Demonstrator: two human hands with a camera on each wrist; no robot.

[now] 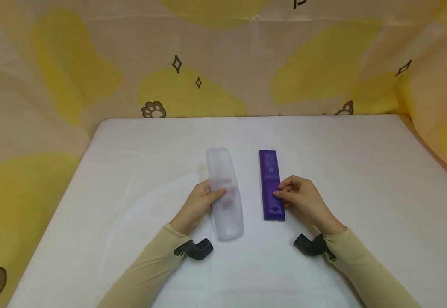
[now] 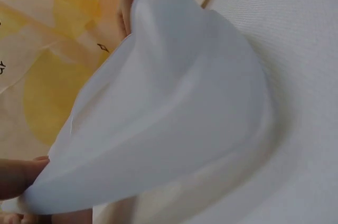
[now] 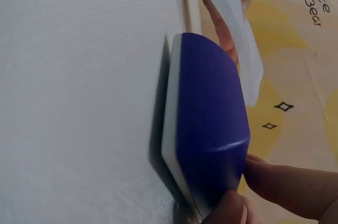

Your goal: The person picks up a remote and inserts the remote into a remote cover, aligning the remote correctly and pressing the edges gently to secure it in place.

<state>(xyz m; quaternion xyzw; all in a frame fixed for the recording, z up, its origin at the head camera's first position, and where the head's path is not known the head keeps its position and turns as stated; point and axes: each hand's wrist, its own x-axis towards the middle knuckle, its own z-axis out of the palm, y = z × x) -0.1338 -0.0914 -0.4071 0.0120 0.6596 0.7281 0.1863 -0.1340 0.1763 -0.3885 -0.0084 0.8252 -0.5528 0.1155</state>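
Observation:
A frosted, translucent flexible cover, long and narrow, is held in my left hand. The thumb lies on its upper face, and the other fingers show blurred through it from behind. To its right is a long purple remote control with printed text on the upturned side. My right hand pinches its right edge near the lower half. A pale lower edge of the remote shows in the right wrist view, tilted up off the white surface. The cover's wavy near end fills the left wrist view.
A white tabletop lies under both hands. Behind and beside it hangs a patterned yellow and beige cloth. Black wrist mounts project from both sleeves.

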